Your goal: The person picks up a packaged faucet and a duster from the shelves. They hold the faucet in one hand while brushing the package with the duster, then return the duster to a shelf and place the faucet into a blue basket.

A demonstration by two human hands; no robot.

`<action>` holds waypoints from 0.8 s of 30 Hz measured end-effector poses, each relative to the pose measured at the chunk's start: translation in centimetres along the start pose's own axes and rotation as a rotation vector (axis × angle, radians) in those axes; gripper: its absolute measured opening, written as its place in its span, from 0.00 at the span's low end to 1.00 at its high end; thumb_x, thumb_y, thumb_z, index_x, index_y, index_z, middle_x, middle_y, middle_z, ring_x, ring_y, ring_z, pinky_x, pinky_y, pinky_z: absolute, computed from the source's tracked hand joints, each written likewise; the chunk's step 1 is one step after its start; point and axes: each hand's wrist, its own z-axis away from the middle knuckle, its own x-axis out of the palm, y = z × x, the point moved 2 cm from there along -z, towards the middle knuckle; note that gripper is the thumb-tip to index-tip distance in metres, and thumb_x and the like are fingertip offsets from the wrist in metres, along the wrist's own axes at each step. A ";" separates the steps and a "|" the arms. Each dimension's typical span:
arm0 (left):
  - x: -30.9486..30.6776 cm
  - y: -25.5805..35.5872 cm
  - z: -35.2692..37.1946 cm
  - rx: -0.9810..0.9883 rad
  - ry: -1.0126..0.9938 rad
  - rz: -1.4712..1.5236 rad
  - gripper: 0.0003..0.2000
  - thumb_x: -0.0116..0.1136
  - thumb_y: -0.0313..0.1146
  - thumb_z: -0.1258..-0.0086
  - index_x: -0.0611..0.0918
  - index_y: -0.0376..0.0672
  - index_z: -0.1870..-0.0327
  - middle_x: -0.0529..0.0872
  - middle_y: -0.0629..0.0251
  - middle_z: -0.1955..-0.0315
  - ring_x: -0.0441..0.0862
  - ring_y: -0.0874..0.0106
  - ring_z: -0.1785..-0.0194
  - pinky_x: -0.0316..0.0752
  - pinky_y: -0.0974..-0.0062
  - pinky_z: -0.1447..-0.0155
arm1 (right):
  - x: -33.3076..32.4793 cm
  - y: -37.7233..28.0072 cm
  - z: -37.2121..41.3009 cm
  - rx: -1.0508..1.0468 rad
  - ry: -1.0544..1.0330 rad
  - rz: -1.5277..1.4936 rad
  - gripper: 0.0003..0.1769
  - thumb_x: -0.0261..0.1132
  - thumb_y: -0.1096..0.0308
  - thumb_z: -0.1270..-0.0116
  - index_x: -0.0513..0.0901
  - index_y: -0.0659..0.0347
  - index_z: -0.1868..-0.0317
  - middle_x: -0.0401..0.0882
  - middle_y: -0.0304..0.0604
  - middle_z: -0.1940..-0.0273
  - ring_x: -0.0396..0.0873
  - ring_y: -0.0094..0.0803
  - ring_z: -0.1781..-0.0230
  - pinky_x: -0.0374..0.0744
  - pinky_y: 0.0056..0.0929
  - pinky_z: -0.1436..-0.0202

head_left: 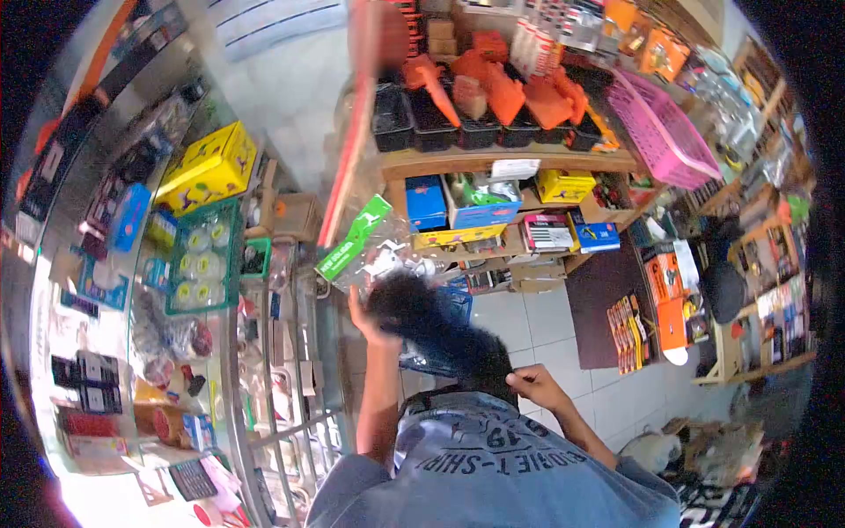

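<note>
Neither of my hands is in view. Below me stands another person in a blue-grey printed T-shirt (493,475), dark hair (431,326) toward the camera. One of that person's hands (361,319) is raised beside the head and holds a clear plastic packet with a green header card (356,239). The person's other hand (535,385) is closed in a fist close to the head, and I cannot tell whether it holds anything.
A glass display counter (264,370) full of small goods runs down the left, with a yellow box (209,167) and a green basket of rolls (201,260) on it. Wooden shelves (510,163) carry black trays, orange items and blue boxes. A pink basket (664,128) stands at the right above a tiled floor (546,326).
</note>
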 end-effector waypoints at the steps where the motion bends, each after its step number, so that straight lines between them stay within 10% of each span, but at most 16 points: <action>1: 1.3 -0.2 0.1 0.017 -0.151 0.098 0.37 0.40 0.63 0.34 0.63 0.49 0.29 0.68 0.50 0.34 0.67 0.53 0.33 0.60 0.46 0.31 | 0.0 -0.3 -0.1 0.002 -0.026 0.016 0.25 0.60 0.55 0.28 0.70 0.60 0.82 0.65 0.28 0.82 0.61 0.16 0.80 0.61 0.23 0.77; 7: -0.8 0.0 2.7 0.110 0.285 -0.031 0.36 0.39 0.61 0.31 0.65 0.42 0.31 0.71 0.55 0.35 0.68 0.54 0.33 0.61 0.54 0.30 | 0.2 -0.3 -0.8 0.036 -0.049 -0.050 0.26 0.60 0.56 0.28 0.68 0.61 0.82 0.62 0.27 0.82 0.58 0.17 0.80 0.58 0.23 0.78; 10: -6.0 0.2 2.9 0.112 -0.034 0.091 0.37 0.40 0.64 0.32 0.68 0.43 0.32 0.73 0.58 0.38 0.72 0.57 0.38 0.66 0.55 0.34 | 0.4 -2.2 -1.1 0.009 -0.053 -0.011 0.25 0.59 0.57 0.28 0.69 0.60 0.82 0.64 0.28 0.83 0.59 0.16 0.82 0.58 0.21 0.80; 12: -2.5 0.4 4.3 0.139 0.389 -0.252 0.37 0.39 0.65 0.32 0.66 0.45 0.31 0.72 0.60 0.37 0.73 0.58 0.39 0.68 0.55 0.36 | 0.3 -3.0 -1.3 0.106 -0.001 -0.106 0.25 0.59 0.58 0.28 0.70 0.60 0.84 0.65 0.29 0.84 0.59 0.15 0.83 0.58 0.20 0.81; 17: -5.7 -0.1 5.6 0.326 -0.070 -0.061 0.32 0.36 0.60 0.28 0.67 0.46 0.32 0.67 0.64 0.32 0.68 0.60 0.34 0.65 0.58 0.32 | -0.1 -4.7 -1.7 0.000 -0.074 0.113 0.24 0.58 0.58 0.28 0.69 0.60 0.82 0.64 0.28 0.83 0.60 0.15 0.81 0.60 0.21 0.78; 20: -2.4 1.1 6.9 0.108 0.215 -0.472 0.31 0.34 0.57 0.26 0.64 0.44 0.31 0.68 0.57 0.33 0.68 0.59 0.33 0.64 0.57 0.31 | -0.8 -4.7 -1.6 -0.005 -0.037 0.087 0.24 0.58 0.58 0.28 0.69 0.60 0.82 0.64 0.28 0.83 0.60 0.15 0.81 0.59 0.21 0.78; 23: -1.1 0.4 6.4 -0.064 -0.458 0.359 0.37 0.32 0.62 0.26 0.55 0.41 0.27 0.65 0.55 0.32 0.66 0.60 0.31 0.67 0.57 0.32 | -2.0 -6.8 -1.8 0.026 -0.019 0.071 0.24 0.59 0.58 0.28 0.69 0.62 0.81 0.64 0.27 0.83 0.60 0.15 0.80 0.59 0.23 0.78; 24: -0.9 -0.1 6.7 -0.121 -0.133 0.089 0.40 0.32 0.65 0.28 0.53 0.42 0.26 0.64 0.54 0.32 0.66 0.59 0.31 0.67 0.55 0.33 | -2.4 -7.7 -1.9 -0.002 -0.011 0.140 0.24 0.59 0.58 0.28 0.68 0.62 0.81 0.63 0.27 0.83 0.59 0.15 0.80 0.59 0.23 0.78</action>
